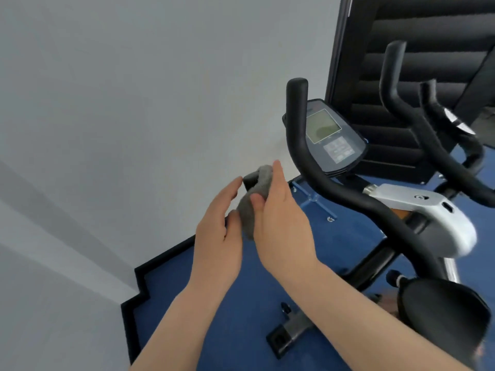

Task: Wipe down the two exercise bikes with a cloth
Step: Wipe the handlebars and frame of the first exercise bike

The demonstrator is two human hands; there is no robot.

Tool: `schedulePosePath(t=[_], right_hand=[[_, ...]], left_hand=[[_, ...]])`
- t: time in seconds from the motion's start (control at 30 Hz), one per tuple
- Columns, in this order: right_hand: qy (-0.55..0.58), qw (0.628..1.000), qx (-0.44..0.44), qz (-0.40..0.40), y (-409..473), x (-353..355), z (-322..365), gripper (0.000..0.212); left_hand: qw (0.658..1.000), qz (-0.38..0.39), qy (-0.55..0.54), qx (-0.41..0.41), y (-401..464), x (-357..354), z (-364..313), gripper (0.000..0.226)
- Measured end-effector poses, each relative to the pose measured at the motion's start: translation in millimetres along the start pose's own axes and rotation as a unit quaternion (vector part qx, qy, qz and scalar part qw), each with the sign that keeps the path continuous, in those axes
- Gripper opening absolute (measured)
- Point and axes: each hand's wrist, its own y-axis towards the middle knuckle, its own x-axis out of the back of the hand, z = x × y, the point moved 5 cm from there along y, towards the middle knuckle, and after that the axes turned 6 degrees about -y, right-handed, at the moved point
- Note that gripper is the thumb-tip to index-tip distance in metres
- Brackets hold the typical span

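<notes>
A grey cloth (pixel 257 194) is wrapped over the tip of the near bike's left black handlebar (pixel 250 180). My right hand (pixel 281 220) grips the cloth, thumb pressing its front. My left hand (pixel 218 226) is beside it with fingers straight, fingertips touching the handlebar end. The near exercise bike has a curved right handlebar (pixel 308 156), a console with a screen (pixel 326 135), a silver frame piece (pixel 428 215) and a black saddle (pixel 444 314). Handlebars of a second bike (pixel 401 97) rise at the upper right.
A white wall (pixel 134 103) fills the left. The bikes stand on a blue floor (pixel 241 303) with a black border. A dark slatted panel (pixel 375 62) is behind the bikes. A bike foot (pixel 289 333) lies low in the middle.
</notes>
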Motion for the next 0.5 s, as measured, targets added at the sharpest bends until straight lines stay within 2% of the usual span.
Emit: schedulePosePath(t=[0.07,0.13,0.2,0.27,0.37,0.43,0.5], right_hand=[[0.025,0.999,0.032,-0.029,15.3,4.4,13.4,0.057],[-0.021,0.999,0.038,-0.028,8.4,8.4,12.9,0.05],[-0.054,0.998,0.004,-0.009,-6.2,8.4,-0.5,0.043],[-0.018,0.999,-0.043,0.021,-10.2,8.2,-7.8,0.036],[0.005,0.998,-0.053,0.019,7.3,7.8,5.0,0.047],[-0.015,0.999,-0.044,-0.003,12.4,7.1,16.7,0.056],[-0.064,0.996,-0.062,-0.009,1.9,6.1,13.6,0.055]], left_hand=[[1.0,0.022,-0.006,-0.019,7.2,4.7,-2.1,0.048],[0.998,0.044,0.004,-0.034,11.1,12.7,-1.3,0.052],[0.997,0.063,0.016,-0.042,13.2,19.2,0.9,0.055],[0.995,0.08,0.02,-0.048,15.0,21.2,2.1,0.054],[0.992,0.1,-0.004,-0.07,19.1,20.9,-0.5,0.05],[0.991,0.103,-0.02,-0.083,23.2,21.3,-1.9,0.05],[0.99,0.107,-0.02,-0.09,25.0,21.3,-2.0,0.051]])
